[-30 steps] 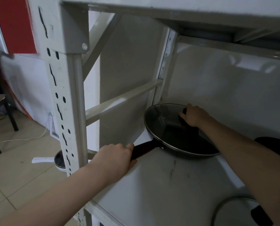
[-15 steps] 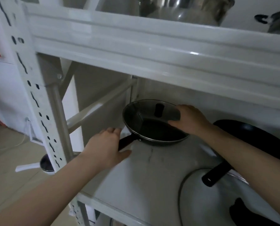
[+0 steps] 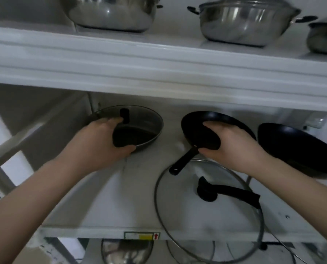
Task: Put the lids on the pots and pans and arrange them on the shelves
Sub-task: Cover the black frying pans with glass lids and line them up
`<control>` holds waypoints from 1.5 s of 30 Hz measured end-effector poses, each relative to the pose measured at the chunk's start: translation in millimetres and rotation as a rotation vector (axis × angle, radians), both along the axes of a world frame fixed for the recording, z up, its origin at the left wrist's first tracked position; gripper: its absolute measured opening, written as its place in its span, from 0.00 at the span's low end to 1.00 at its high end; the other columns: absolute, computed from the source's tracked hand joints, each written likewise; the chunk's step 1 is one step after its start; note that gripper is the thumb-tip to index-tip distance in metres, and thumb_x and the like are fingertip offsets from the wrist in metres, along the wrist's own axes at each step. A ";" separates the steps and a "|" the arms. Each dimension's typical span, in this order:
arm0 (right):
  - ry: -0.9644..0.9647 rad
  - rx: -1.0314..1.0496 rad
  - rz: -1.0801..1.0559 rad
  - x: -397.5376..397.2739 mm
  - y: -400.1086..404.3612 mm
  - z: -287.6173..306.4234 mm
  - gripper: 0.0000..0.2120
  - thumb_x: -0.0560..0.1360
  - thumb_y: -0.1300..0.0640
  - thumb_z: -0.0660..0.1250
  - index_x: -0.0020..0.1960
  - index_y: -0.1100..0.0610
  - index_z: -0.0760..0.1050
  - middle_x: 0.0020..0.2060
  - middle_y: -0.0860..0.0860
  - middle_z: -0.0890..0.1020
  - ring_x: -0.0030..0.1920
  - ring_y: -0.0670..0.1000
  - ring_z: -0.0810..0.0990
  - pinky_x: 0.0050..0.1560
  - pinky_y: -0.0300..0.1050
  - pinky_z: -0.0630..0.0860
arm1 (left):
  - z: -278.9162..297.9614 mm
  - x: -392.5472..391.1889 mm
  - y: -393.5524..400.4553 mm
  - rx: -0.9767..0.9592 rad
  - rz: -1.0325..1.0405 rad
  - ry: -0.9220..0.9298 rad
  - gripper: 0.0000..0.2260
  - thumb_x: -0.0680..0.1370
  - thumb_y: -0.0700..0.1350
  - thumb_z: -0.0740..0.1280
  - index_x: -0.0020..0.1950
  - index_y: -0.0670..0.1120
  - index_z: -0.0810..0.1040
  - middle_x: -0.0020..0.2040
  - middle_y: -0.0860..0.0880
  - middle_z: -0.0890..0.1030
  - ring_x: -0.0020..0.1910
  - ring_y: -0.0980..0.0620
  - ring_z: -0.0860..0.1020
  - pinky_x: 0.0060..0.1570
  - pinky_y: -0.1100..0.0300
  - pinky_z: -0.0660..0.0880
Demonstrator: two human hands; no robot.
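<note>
On the middle shelf (image 3: pixel 136 197), at the back left, stands a dark frying pan with a glass lid (image 3: pixel 143 126) and a black knob (image 3: pixel 125 115). My left hand (image 3: pixel 99 143) grips its near-left rim, fingers over the lid's edge, and hides the handle. To its right, my right hand (image 3: pixel 233 147) grips the rim of a small black frying pan (image 3: pixel 198 124), whose handle (image 3: pixel 183 161) points at me. A large glass lid (image 3: pixel 177 202) with a black knob lies at the front, overhanging the shelf edge.
A big black pan (image 3: pixel 295 149) sits at the right of the same shelf. The shelf above (image 3: pixel 158 73) carries steel pots (image 3: pixel 109 12) (image 3: pixel 244 23) (image 3: pixel 322 39). More glass lids (image 3: pixel 126 252) lie on the shelf below. A white upright post stands at the far left.
My left hand went from the lidded pan's handle to its rim. My right hand left that pan's lid and took hold of the small black pan. The view rose and shifted right.
</note>
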State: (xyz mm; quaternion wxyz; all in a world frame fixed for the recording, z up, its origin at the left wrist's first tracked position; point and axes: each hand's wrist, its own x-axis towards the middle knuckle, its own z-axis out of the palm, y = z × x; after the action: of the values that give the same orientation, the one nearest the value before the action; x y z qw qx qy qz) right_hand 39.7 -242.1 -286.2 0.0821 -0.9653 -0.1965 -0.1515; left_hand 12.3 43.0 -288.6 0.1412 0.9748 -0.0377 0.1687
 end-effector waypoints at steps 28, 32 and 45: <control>0.303 -0.338 0.063 -11.1 -76.2 -132.4 0.15 0.77 0.57 0.60 0.63 0.60 0.66 0.53 0.58 0.77 0.44 0.57 0.75 0.30 0.43 0.58 | -132.4 96.1 -180.6 0.208 -0.018 0.316 0.19 0.80 0.53 0.56 0.67 0.46 0.65 0.54 0.40 0.79 0.50 0.39 0.78 0.41 0.55 0.68; 0.325 -0.281 0.068 0.7 -77.0 -131.2 0.09 0.76 0.64 0.59 0.56 0.59 0.73 0.39 0.54 0.75 0.37 0.54 0.67 0.27 0.40 0.51 | -138.7 99.6 -175.8 0.181 -0.070 0.285 0.17 0.80 0.53 0.55 0.67 0.48 0.65 0.49 0.39 0.79 0.46 0.38 0.78 0.39 0.55 0.69; 0.273 -0.254 0.039 -51.8 -127.7 -63.0 0.07 0.77 0.53 0.58 0.52 0.46 0.73 0.31 0.46 0.67 0.37 0.50 0.68 0.29 0.35 0.56 | -141.1 103.8 -170.9 0.111 -0.102 0.275 0.16 0.80 0.54 0.55 0.63 0.47 0.67 0.39 0.44 0.75 0.35 0.44 0.73 0.35 0.56 0.69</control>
State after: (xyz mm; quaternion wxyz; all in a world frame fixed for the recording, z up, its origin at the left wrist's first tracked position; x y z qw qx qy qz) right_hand -12.2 -369.8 -349.2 -0.0115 -0.9754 -0.2199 0.0087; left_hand 116.1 -127.9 -429.6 0.0993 0.9918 -0.0768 0.0241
